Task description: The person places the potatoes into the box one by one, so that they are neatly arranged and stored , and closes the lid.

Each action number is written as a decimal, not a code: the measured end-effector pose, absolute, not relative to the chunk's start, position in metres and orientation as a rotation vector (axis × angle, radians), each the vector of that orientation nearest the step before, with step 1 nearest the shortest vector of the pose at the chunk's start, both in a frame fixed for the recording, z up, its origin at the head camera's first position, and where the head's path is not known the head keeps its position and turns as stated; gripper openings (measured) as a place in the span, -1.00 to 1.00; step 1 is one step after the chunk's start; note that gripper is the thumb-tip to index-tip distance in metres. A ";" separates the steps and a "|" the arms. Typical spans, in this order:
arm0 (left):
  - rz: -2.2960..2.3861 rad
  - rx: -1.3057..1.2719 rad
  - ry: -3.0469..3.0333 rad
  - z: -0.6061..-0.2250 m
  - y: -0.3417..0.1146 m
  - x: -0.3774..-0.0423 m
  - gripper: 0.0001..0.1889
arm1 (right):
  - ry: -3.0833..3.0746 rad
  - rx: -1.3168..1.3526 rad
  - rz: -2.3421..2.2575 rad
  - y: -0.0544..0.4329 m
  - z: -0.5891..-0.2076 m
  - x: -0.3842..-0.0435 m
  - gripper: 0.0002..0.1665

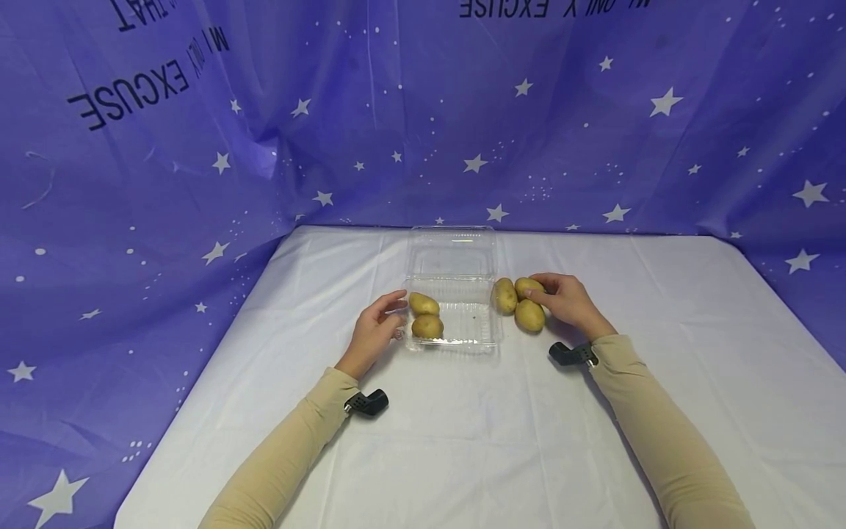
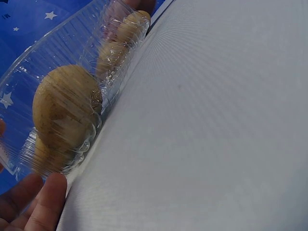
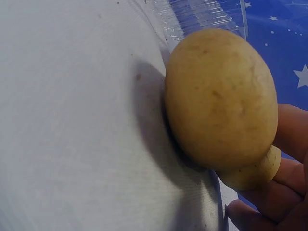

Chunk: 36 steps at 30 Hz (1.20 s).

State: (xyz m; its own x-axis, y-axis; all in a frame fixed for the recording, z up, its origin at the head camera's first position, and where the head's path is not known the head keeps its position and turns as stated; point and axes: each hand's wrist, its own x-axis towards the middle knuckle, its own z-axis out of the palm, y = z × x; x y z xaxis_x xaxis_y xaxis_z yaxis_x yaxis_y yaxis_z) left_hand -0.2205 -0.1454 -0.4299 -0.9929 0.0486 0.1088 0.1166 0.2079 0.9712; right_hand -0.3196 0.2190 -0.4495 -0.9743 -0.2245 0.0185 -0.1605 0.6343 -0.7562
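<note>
Apparently, rear potato [image 1: 526,283] sits pinched between right fingers [image 1: 550,279]; left fingers [image 1: 390,300] loosely extended beside clear container [image 1: 468,320].

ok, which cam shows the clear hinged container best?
Head: the clear container fits whole in frame, with its lid open. Left wrist gives a close, cut-off look at its ribbed wall; right wrist catches only a bit at the top, partly behind a potato.

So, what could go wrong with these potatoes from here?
The right hand pinches a potato close to two others; lifting it might set one rolling. The clear box looks thin, so a knock from the left hand beside it could shift it.
</note>
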 end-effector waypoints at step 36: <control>-1.970 -0.154 -2.364 -0.435 -0.145 -0.223 -0.45 | 2.811 -0.463 -1.403 0.216 -0.427 -0.312 -0.37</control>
